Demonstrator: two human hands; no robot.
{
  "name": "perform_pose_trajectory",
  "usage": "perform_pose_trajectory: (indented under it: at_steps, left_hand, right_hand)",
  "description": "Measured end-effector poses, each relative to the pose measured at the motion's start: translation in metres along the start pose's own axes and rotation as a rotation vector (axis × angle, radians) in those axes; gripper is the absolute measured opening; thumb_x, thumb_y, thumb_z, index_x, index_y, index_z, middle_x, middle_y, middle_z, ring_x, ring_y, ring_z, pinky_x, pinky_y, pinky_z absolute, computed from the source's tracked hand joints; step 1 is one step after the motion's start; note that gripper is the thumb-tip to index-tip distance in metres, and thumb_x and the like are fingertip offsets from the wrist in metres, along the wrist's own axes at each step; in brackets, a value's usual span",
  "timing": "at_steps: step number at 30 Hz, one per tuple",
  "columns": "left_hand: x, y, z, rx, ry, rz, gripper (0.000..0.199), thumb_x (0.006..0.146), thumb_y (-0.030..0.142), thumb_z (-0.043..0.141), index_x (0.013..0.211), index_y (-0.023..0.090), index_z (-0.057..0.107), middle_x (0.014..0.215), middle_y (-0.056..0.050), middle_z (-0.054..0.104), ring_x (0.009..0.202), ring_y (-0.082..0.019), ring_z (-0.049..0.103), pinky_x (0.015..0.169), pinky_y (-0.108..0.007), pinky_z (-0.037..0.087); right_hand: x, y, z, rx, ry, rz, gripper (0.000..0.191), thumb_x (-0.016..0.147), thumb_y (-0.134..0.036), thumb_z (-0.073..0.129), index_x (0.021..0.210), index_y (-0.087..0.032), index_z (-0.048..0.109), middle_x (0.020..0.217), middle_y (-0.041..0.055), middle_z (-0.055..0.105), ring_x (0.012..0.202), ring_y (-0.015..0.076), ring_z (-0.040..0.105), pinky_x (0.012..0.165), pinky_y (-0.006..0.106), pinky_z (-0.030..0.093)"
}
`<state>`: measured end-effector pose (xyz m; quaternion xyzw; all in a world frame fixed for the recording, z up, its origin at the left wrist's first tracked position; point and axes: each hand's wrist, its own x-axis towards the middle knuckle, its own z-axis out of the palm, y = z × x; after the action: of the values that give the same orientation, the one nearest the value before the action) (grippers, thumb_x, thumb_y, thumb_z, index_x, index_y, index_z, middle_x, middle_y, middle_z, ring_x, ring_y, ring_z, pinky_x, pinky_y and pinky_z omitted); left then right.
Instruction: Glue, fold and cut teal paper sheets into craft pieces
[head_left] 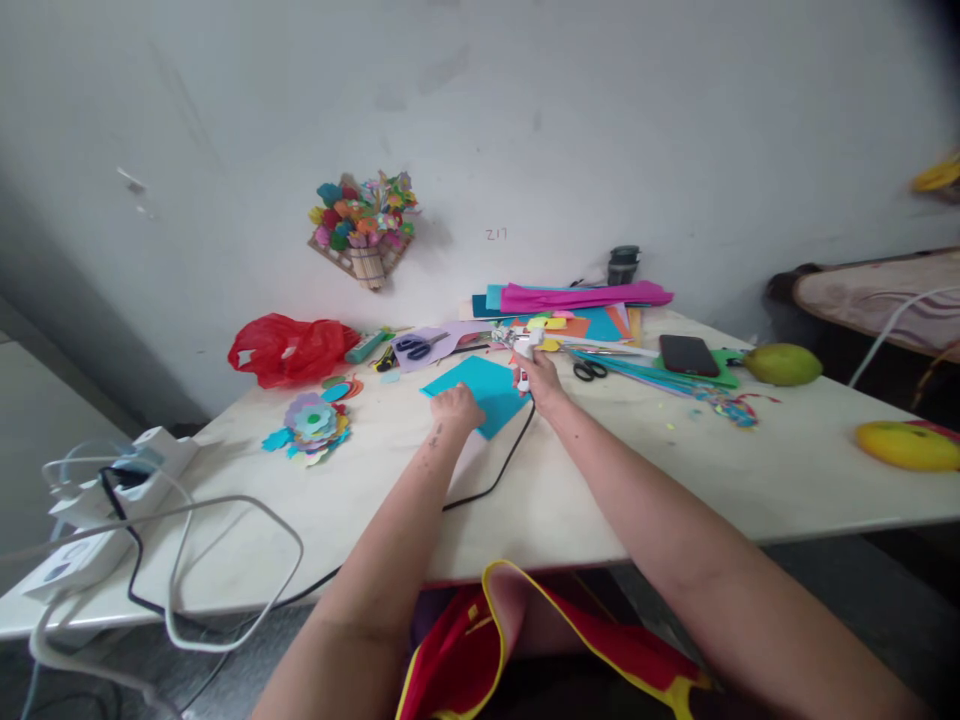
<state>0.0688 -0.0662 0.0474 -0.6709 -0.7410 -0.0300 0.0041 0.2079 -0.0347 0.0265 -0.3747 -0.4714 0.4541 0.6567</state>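
Note:
A sheet of bright blue paper (487, 385) lies at the middle of the table. Its lower left edge is under my left hand (456, 407), whose fingers are curled in and closed on it. Just beyond the paper's right side, my right hand (541, 380) is wrapped round a white glue gun (529, 345). A black cord (510, 465) runs from the gun's handle down across the table. Black-handled scissors (589, 370) lie close to the right of that hand. The gun's tip is too small to make out.
Left of the paper lie stacked paper flower shapes (311, 423), a red plastic bag (289, 350) and dark blue scissors (420, 346). A phone (688, 355) and mangoes (784, 364) are at the right. Power strips (79, 560) with loose cables sit front left. Coloured sheets (585, 297) lie behind.

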Motion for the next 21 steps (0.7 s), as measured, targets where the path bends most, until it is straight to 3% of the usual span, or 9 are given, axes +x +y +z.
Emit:
perform_pose_trajectory:
  at_steps: [4, 10, 15, 21]
  left_hand:
    - [0.004, -0.007, 0.003, 0.083, 0.039, 0.103, 0.041, 0.067, 0.021, 0.055, 0.107, 0.015, 0.051, 0.103, -0.014, 0.061, 0.098, -0.024, 0.057, 0.079, -0.031, 0.043]
    - [0.007, -0.01, 0.01, 0.12, 0.118, 0.002, 0.034, 0.07, 0.018, 0.051, 0.104, 0.015, 0.052, 0.105, -0.016, 0.06, 0.103, -0.027, 0.053, 0.08, -0.035, 0.042]
    - [0.007, -0.016, 0.014, 0.063, 0.049, 0.05, 0.036, 0.074, 0.014, 0.045, 0.11, 0.013, 0.046, 0.099, -0.017, 0.062, 0.099, -0.024, 0.057, 0.082, -0.033, 0.041]
    - [0.005, -0.026, 0.011, 0.051, 0.006, 0.173, 0.039, 0.076, 0.01, 0.043, 0.114, 0.017, 0.044, 0.11, -0.013, 0.058, 0.102, -0.021, 0.056, 0.08, -0.028, 0.043]
  right_hand:
    - [-0.003, -0.005, 0.003, -0.029, 0.0, -0.023, 0.027, 0.065, -0.043, 0.062, 0.073, -0.02, 0.049, 0.041, -0.0077, 0.046, 0.032, 0.0082, 0.042, 0.026, 0.017, 0.024]
    - [-0.007, -0.008, 0.008, -0.082, -0.048, -0.067, 0.028, 0.064, -0.044, 0.063, 0.069, -0.02, 0.05, 0.037, -0.0077, 0.045, 0.031, 0.0087, 0.041, 0.029, 0.019, 0.027]
    - [-0.007, -0.003, 0.007, -0.084, -0.073, -0.044, 0.025, 0.063, -0.041, 0.063, 0.064, -0.018, 0.052, 0.035, -0.0065, 0.046, 0.03, 0.0088, 0.041, 0.029, 0.019, 0.028]
    - [-0.01, -0.008, 0.006, -0.032, -0.039, 0.002, 0.022, 0.061, -0.035, 0.065, 0.066, -0.017, 0.054, 0.039, -0.0054, 0.049, 0.031, 0.0085, 0.043, 0.028, 0.018, 0.03]
